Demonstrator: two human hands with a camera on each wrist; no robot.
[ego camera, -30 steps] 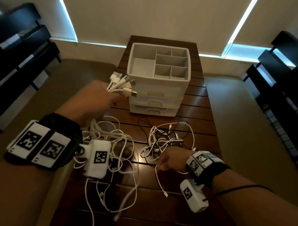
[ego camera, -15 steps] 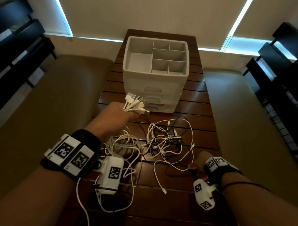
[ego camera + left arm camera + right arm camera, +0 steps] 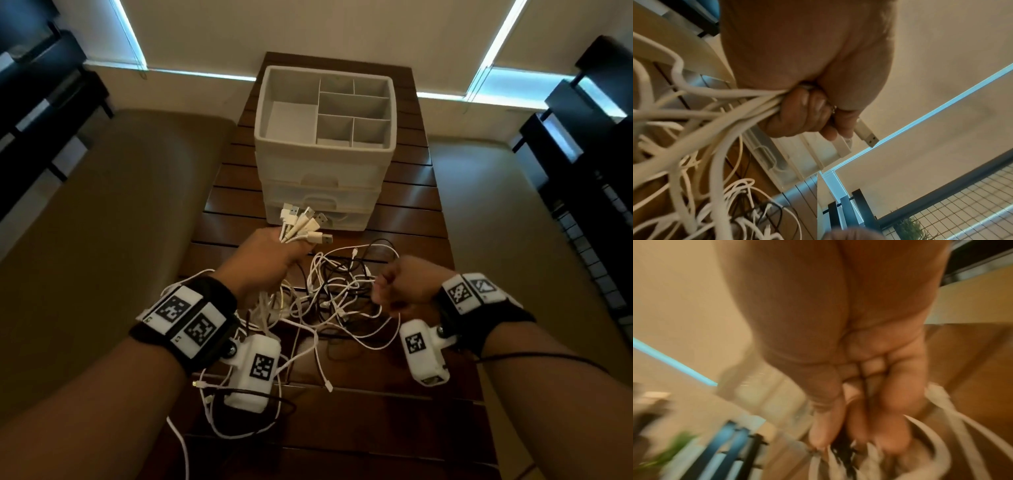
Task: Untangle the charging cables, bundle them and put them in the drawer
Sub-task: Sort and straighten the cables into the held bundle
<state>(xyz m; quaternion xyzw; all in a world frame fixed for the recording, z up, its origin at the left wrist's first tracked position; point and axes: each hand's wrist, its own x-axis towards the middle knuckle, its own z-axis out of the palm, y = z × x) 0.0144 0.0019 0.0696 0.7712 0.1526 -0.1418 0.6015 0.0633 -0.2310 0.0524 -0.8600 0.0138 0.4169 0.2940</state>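
- Head view: the left hand (image 3: pixel 270 260) is fisted around a sheaf of white cables, their USB plugs (image 3: pixel 306 226) fanning out just in front of the drawer unit (image 3: pixel 325 164).
- The cable tangle (image 3: pixel 339 294), white with a black lead, lies on the slatted table (image 3: pixel 404 404) between both hands.
- At right, the right hand (image 3: pixel 406 291) pinches strands at the tangle's edge.

White charging cables (image 3: pixel 329 301) plus a black one, tangled mid-desk; USB plugs (image 3: pixel 305 228) fanned upward in front of the white three-drawer unit (image 3: pixel 318 178) at the desk's far end, drawers closed, top tray divided.
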